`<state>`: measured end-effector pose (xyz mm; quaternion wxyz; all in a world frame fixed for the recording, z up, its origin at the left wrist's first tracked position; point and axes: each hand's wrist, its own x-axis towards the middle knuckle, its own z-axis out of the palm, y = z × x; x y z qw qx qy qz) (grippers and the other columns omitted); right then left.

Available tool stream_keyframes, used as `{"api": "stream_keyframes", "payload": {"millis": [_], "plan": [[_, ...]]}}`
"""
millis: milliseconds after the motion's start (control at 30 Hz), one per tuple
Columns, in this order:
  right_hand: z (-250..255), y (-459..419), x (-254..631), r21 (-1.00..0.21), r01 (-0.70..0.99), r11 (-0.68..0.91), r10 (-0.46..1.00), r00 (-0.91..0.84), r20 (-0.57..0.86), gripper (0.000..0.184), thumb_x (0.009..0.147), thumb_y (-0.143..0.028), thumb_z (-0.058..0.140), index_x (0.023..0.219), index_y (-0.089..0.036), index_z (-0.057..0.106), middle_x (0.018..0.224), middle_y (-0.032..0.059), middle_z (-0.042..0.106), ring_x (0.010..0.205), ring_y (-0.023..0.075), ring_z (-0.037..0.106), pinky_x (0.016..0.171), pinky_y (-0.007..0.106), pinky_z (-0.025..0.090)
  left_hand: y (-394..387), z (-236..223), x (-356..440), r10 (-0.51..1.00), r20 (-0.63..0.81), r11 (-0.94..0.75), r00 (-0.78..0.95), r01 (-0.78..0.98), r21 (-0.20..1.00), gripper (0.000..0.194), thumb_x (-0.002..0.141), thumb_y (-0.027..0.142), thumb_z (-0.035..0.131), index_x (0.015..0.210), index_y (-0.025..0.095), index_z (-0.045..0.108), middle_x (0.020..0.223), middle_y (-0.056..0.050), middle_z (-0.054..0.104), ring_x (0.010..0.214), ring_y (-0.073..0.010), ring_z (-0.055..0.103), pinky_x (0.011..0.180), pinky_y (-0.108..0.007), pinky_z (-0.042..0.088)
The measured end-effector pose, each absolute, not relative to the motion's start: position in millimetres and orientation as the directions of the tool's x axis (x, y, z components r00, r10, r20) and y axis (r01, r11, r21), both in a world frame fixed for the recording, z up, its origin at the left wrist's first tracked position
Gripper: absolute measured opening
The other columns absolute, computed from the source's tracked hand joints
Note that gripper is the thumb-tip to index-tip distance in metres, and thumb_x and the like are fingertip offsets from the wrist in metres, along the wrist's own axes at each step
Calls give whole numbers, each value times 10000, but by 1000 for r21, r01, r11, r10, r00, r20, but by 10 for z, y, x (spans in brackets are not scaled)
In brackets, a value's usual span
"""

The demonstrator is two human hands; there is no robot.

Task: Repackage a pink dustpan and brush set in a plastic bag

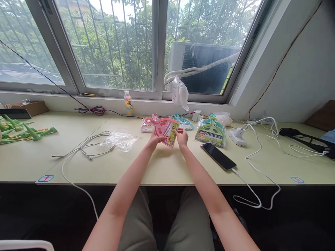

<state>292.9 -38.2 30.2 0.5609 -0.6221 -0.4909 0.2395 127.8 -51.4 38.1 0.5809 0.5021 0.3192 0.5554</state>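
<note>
A pink mini dustpan set [163, 129] with a coloured label is held tilted above the desk in front of me. My left hand [154, 139] grips its lower left edge. My right hand [181, 136] pinches its right side by the label. Behind it lie a packaged pink set [146, 126] and a teal set [185, 122]. To the right a stack of green dustpan sets [211, 131] lies in plastic wrap.
An empty clear plastic bag [119, 140] and a white cable [83, 148] lie to the left. A black phone [218, 156] on a charging cable lies right, near a white charger [237, 135]. A bottle [128, 103] stands at the window sill. Green plastic pieces [23, 131] sit far left.
</note>
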Motion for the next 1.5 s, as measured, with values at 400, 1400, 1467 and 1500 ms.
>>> {"api": "stream_keyframes", "payload": {"millis": [400, 1400, 1467, 1500], "plan": [[390, -623, 2812, -815, 568, 114, 724, 514, 460, 437, 987, -423, 500, 1348, -213, 374, 1049, 55, 734, 892, 206, 699, 738, 270, 432, -509, 332, 1322, 956, 237, -177, 170, -308, 935, 932, 489, 246, 945, 1319, 292, 524, 1292, -100, 663, 1204, -346, 627, 904, -493, 588], [102, -233, 2860, -921, -285, 265, 951, 238, 199, 445, 673, -453, 804, 985, -180, 642, 1031, 73, 737, 969, 223, 695, 856, 331, 569, -572, 355, 1386, 942, 323, -248, 92, -456, 854, 899, 562, 252, 907, 1379, 252, 533, 1246, -109, 707, 1207, -350, 640, 986, -483, 565], [98, -217, 2877, -906, -323, 275, 948, 247, 199, 448, 654, -436, 818, 979, -184, 641, 1029, 65, 731, 954, 216, 695, 847, 332, 573, -565, 345, 1393, 948, 301, -224, 104, -457, 861, 809, 604, 262, 869, 1352, 236, 563, 1240, -107, 711, 1204, -352, 643, 976, -490, 569], [97, -212, 2879, -901, -335, 276, 949, 245, 199, 448, 649, -427, 822, 980, -185, 641, 1027, 62, 729, 949, 214, 694, 842, 332, 575, -554, 337, 1392, 951, 294, -218, 100, -456, 863, 789, 606, 252, 857, 1342, 233, 574, 1238, -105, 713, 1199, -353, 646, 968, -491, 573]]}}
